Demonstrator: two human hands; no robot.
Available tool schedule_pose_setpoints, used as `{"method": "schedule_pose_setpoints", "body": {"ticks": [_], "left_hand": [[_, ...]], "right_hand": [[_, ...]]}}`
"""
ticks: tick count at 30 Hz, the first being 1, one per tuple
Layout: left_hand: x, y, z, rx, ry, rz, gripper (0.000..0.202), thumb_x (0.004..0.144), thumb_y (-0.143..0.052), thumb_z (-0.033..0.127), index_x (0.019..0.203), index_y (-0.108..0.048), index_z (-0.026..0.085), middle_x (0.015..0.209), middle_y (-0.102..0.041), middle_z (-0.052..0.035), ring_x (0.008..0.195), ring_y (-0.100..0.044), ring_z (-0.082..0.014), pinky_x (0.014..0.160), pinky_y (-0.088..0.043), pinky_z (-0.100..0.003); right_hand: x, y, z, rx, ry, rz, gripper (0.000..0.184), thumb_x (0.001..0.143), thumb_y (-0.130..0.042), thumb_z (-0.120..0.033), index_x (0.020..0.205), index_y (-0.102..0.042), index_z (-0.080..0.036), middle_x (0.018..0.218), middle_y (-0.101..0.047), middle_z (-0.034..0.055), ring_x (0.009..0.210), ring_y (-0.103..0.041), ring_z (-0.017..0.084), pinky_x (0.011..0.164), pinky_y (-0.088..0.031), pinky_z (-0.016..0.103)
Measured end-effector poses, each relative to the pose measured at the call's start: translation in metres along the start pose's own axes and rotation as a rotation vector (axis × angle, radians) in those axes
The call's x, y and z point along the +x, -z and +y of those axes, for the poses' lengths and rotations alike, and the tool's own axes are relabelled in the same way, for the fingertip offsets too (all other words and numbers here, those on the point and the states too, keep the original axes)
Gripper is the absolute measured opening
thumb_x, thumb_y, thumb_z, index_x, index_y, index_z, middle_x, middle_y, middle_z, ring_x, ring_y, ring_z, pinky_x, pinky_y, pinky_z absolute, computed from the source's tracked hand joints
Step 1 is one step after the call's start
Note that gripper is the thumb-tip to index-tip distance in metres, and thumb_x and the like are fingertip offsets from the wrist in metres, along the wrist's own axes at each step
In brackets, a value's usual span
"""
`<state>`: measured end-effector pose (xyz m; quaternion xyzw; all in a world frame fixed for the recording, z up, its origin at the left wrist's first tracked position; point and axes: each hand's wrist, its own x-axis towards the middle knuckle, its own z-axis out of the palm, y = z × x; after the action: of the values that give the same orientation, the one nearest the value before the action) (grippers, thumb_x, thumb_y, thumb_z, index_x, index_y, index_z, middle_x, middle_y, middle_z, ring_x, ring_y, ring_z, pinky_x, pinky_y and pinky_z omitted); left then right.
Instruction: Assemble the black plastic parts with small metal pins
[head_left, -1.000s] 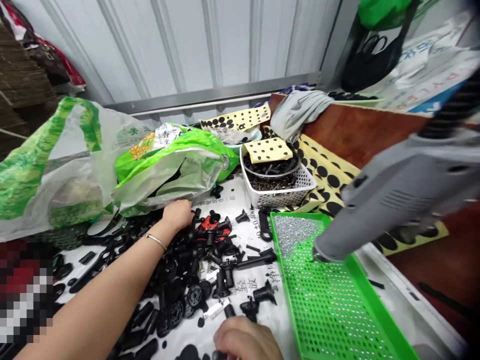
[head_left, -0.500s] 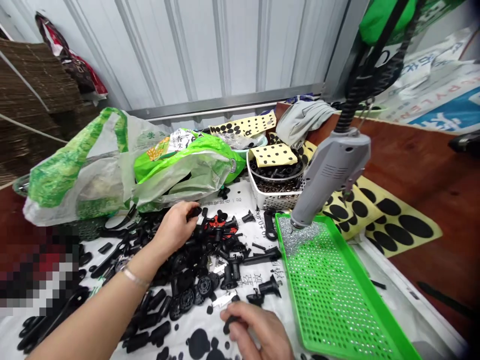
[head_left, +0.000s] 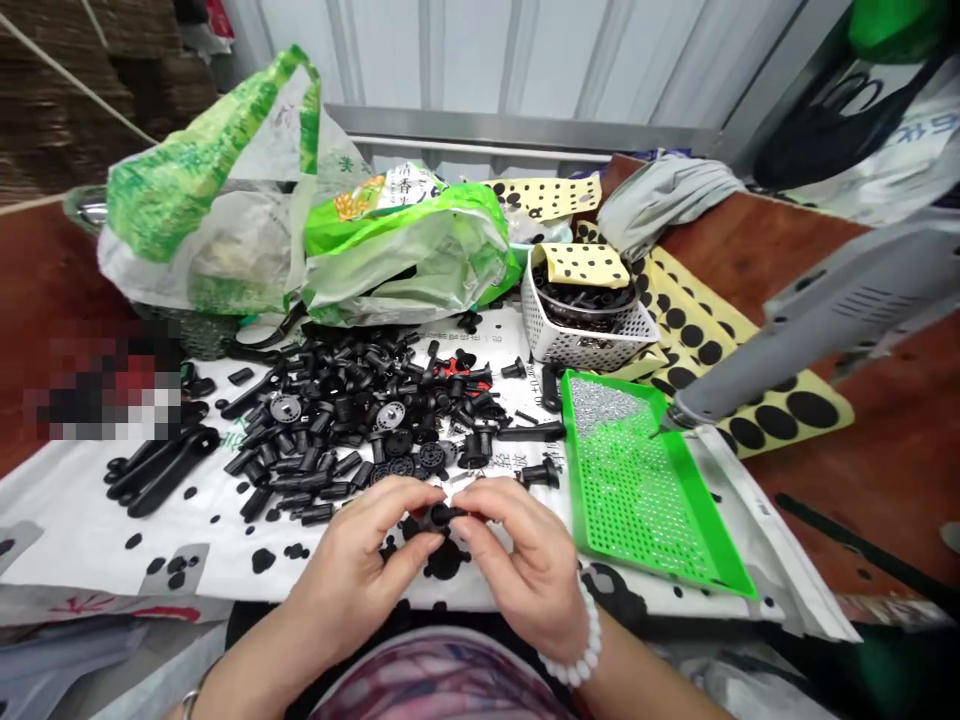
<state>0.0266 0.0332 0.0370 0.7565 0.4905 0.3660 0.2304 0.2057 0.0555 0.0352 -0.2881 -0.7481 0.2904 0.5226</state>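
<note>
My left hand (head_left: pixel 360 555) and my right hand (head_left: pixel 521 550) meet at the front of the work surface. Between their fingertips is a small black plastic part (head_left: pixel 439 515), round and hollow-looking at one end. Both hands pinch it; fingers hide much of it, and I cannot tell whether it is one piece or two. Just beyond lies a heap of black plastic parts (head_left: pixel 330 400), with cylinders, flanged pieces and spoked discs. To the right of my right hand sits a green perforated tray (head_left: pixel 720 545) with many small silver screws (head_left: pixel 600 400) gathered at its far end.
A grey electric screwdriver (head_left: pixel 787 340) hangs at a slant over the tray's right side. Behind the tray stand a white basket (head_left: pixel 574 345) and sheets of black round stickers (head_left: pixel 757 420). Plastic bags (head_left: pixel 405 260) line the back. Long black handles (head_left: pixel 161 475) lie at left.
My left hand has come back from the heap to meet my right hand over the black part. The screwdriver has swung to the right. My view has tipped downward.
</note>
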Motion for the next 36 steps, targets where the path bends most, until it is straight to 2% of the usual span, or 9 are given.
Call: {"method": "schedule_pose_setpoints", "body": {"ticks": [4, 7, 11, 14, 19, 21, 25, 29, 36], "left_hand": [[-0.007, 0.0, 0.0, -0.109, 0.037, 0.077, 0.023, 0.083, -0.059, 0.016, 0.104, -0.059, 0.025, 0.096, -0.066, -0.0015, 0.086, -0.062, -0.0143, 0.079, -0.05, -0.024], [-0.012, -0.003, -0.001, -0.3, 0.135, 0.156, 0.023, 0.081, -0.063, 0.018, 0.102, -0.061, 0.026, 0.1, -0.065, -0.0023, 0.093, -0.061, -0.0162, 0.082, -0.05, -0.026], [-0.015, -0.013, -0.002, -0.407, 0.129, 0.239, 0.026, 0.08, -0.065, 0.018, 0.104, -0.064, 0.028, 0.113, -0.058, -0.0059, 0.11, -0.054, -0.0213, 0.092, -0.047, -0.033], [-0.017, -0.019, -0.002, -0.347, 0.091, 0.23, 0.031, 0.082, -0.062, 0.018, 0.109, -0.064, 0.032, 0.118, -0.052, -0.0062, 0.102, -0.056, -0.0188, 0.087, -0.05, -0.031], [-0.02, -0.012, 0.001, -0.25, 0.05, 0.125, 0.042, 0.084, -0.057, 0.015, 0.121, -0.055, 0.034, 0.123, -0.05, -0.0061, 0.114, -0.05, -0.0201, 0.096, -0.045, -0.032], [-0.021, -0.007, 0.003, -0.233, 0.037, 0.134, 0.042, 0.083, -0.057, 0.014, 0.122, -0.053, 0.031, 0.118, -0.053, -0.0061, 0.112, -0.052, -0.0194, 0.093, -0.046, -0.03], [-0.021, -0.004, 0.006, -0.211, 0.037, 0.217, 0.029, 0.082, -0.059, 0.013, 0.106, -0.06, 0.028, 0.091, -0.061, -0.001, 0.082, -0.059, -0.0129, 0.075, -0.049, -0.022], [-0.018, -0.008, 0.008, -0.316, 0.207, 0.264, 0.011, 0.079, -0.062, 0.016, 0.086, -0.065, 0.024, 0.08, -0.066, 0.0003, 0.074, -0.062, -0.0125, 0.068, -0.051, -0.02], [-0.014, -0.013, 0.006, -0.719, 0.552, 0.234, 0.01, 0.072, -0.069, 0.025, 0.077, -0.066, 0.017, 0.058, -0.064, 0.0018, 0.054, -0.059, -0.0107, 0.053, -0.049, -0.019]], "right_hand": [[-0.001, -0.002, -0.004, -0.127, 0.061, -0.076, 0.031, 0.085, -0.057, -0.011, 0.116, -0.057, -0.016, 0.103, -0.062, 0.012, 0.091, -0.06, 0.021, 0.078, -0.052, 0.037], [-0.005, -0.002, -0.005, -0.049, -0.047, -0.073, 0.042, 0.086, -0.057, -0.017, 0.127, -0.049, -0.018, 0.117, -0.057, 0.0133, 0.095, -0.059, 0.021, 0.087, -0.049, 0.04], [-0.012, -0.009, -0.006, 0.339, -0.399, -0.1, 0.031, 0.087, -0.056, -0.023, 0.117, -0.055, -0.02, 0.106, -0.063, 0.0096, 0.086, -0.061, 0.017, 0.081, -0.052, 0.035], [-0.016, -0.019, -0.003, 0.705, -0.613, -0.086, 0.027, 0.082, -0.064, -0.031, 0.105, -0.059, -0.018, 0.091, -0.066, 0.0065, 0.08, -0.062, 0.016, 0.074, -0.054, 0.031], [-0.019, -0.025, 0.005, 0.929, -0.72, -0.019, 0.026, 0.075, -0.072, -0.03, 0.095, -0.06, -0.018, 0.08, -0.066, 0.0018, 0.061, -0.059, 0.009, 0.061, -0.05, 0.021], [-0.018, -0.023, 0.006, 0.866, -0.711, -0.006, 0.025, 0.075, -0.072, -0.029, 0.094, -0.059, -0.017, 0.079, -0.065, 0.0008, 0.061, -0.059, 0.008, 0.061, -0.049, 0.021], [-0.019, -0.021, 0.003, 0.754, -0.676, -0.033, 0.023, 0.077, -0.07, -0.029, 0.094, -0.059, -0.018, 0.077, -0.062, -0.0006, 0.064, -0.058, 0.009, 0.063, -0.05, 0.021], [-0.025, -0.018, 0.003, 0.539, -0.581, -0.042, 0.019, 0.081, -0.064, -0.021, 0.099, -0.059, -0.019, 0.078, -0.063, 0.0004, 0.068, -0.06, 0.011, 0.065, -0.051, 0.023], [-0.022, -0.006, 0.007, -0.099, 0.048, -0.02, 0.03, 0.085, -0.051, -0.007, 0.112, -0.057, -0.019, 0.095, -0.067, 0.0085, 0.09, -0.064, 0.02, 0.078, -0.054, 0.031]]}}
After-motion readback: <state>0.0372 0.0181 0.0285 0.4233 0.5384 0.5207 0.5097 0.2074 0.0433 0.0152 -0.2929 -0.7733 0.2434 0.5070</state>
